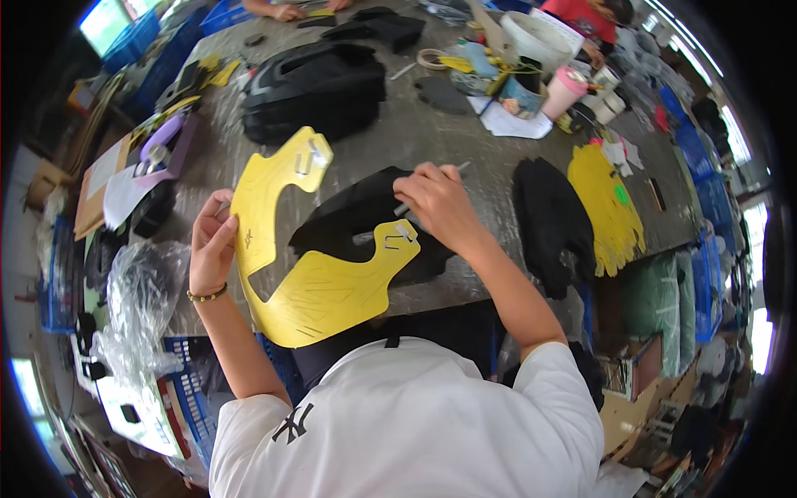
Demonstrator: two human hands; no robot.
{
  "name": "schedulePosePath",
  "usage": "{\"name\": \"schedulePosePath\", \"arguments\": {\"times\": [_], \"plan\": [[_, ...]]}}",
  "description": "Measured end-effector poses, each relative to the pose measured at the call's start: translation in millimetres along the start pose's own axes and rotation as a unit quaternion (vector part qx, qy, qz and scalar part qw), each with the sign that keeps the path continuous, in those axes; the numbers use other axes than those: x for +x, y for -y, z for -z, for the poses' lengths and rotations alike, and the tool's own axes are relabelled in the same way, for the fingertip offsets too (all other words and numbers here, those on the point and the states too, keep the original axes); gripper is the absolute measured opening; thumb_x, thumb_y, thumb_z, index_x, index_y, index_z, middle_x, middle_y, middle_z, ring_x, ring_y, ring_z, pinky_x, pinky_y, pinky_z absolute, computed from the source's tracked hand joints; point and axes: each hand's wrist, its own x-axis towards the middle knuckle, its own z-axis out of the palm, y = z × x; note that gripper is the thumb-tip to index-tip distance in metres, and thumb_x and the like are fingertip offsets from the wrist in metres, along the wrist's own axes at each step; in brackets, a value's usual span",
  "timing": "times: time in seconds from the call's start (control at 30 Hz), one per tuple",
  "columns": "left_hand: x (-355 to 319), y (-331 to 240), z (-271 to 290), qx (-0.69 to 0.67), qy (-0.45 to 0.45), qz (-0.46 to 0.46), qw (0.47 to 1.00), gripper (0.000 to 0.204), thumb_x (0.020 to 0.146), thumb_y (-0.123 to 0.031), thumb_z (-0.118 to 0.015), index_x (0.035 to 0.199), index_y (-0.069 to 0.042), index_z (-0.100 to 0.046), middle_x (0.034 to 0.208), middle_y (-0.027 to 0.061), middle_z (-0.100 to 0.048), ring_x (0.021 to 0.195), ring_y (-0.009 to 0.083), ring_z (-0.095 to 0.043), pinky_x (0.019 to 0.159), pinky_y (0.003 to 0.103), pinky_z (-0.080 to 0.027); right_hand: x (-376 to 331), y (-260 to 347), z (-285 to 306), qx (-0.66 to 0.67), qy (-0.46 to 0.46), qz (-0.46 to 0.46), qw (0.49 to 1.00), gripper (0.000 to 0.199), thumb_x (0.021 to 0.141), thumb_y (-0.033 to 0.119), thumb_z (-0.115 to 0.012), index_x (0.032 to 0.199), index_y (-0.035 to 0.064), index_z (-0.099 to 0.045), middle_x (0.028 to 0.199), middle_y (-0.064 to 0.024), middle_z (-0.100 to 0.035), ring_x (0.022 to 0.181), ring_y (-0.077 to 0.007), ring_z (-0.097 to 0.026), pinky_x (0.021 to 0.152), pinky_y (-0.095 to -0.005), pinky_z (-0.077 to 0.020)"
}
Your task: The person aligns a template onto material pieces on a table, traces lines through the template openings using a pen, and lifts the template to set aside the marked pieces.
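Observation:
My left hand (pixel 214 245) pinches the left edge of a yellow, curved pattern template (pixel 324 295) with thumb and fingers. The template is tilted up off the table, its two arms spreading apart, with drawn lines and small pale strips near both tips. Beyond it, a flat black cut piece (pixel 344 217) lies on the table, partly covered by the template. My right hand (pixel 440 203) is closed around a thin, pale pen (pixel 465 166) over the black piece's right side. The fingers hide most of the pen.
Stacked black pieces (pixel 315 91) lie at the far left of the table (pixel 490 178). To the right are another black stack (pixel 548 216) and yellow pieces (pixel 604 212). A pink tumbler (pixel 564 91) and white bucket (pixel 535 41) stand far right. Two other people sit across.

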Motion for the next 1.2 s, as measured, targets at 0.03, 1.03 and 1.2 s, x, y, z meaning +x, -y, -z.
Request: {"name": "schedulePosePath", "arguments": {"times": [0.03, 1.03, 1.2], "plan": [[10.7, 2.8, -12.8, 0.007, 0.022, 0.025, 0.999, 0.031, 0.094, -0.005, -0.054, 0.123, 0.000, -0.045, 0.107, 0.0086, -0.065, 0.094, 0.0123, -0.064, 0.082, 0.022, -0.049, -6.5, 9.2, 29.5, 0.037, -0.002, -0.039, 0.999, 0.012, 0.082, 0.013, -0.069, 0.093, 0.0107, -0.066, 0.081, -0.0011, -0.063, 0.087, -0.0204, -0.057, 0.081, -0.0338, -0.0376], [69.3, 125.7, -77.2, 0.739, 0.134, 0.145, 0.644, 0.118, 0.056, -0.019, -0.084, 0.151, -0.026, -0.016, 0.122, 0.0231, -0.053, 0.113, 0.0402, -0.055, 0.092, 0.044, -0.050, -97.6, -51.6, 35.1, 0.091, 0.258, -0.191, 0.943, 0.077, 0.067, 0.019, -0.083, 0.133, 0.0095, -0.043, 0.120, -0.0150, -0.056, 0.117, -0.0323, -0.048, 0.100, -0.0422, -0.0354], [71.5, 122.0, -83.6, 0.731, 0.140, 0.134, 0.655, 0.116, 0.055, -0.018, -0.085, 0.150, -0.025, -0.019, 0.111, 0.0199, -0.059, 0.102, 0.0382, -0.061, 0.086, 0.045, -0.053, -91.6, -56.1, 17.6, 0.077, 0.280, -0.147, 0.946, 0.069, 0.065, 0.015, -0.081, 0.126, 0.0035, -0.052, 0.109, -0.0118, -0.060, 0.113, -0.0287, -0.049, 0.096, -0.0392, -0.0369]]}}
